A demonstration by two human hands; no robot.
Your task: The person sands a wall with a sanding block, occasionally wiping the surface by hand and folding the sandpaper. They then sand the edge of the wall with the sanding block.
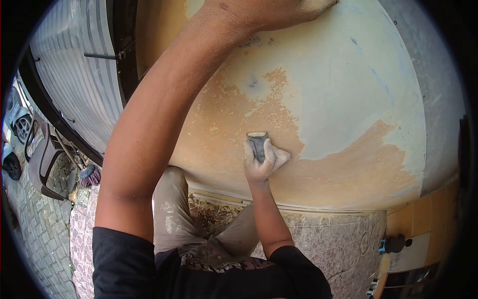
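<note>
My right hand [264,162], coated in pale dust, grips a dark grey sanding block [257,147] with a light edge. It is held against the lower part of the wall [343,139], on a tan-orange patch. Pale grey-green paint covers the area above and to the right, with ragged borders and a few bluish marks. My left arm reaches up across the view; my left hand [284,12] is at the top edge, by the upper wall. Its fingers are mostly cut off by the frame.
At the left stands a corrugated panel [79,55] in a dark frame. Behind it are a brown chair [45,162], a mop [89,175] and parked vehicles on paving. Patterned tiles [323,246] run below the wall. A dark-clothed figure [396,244] appears far right.
</note>
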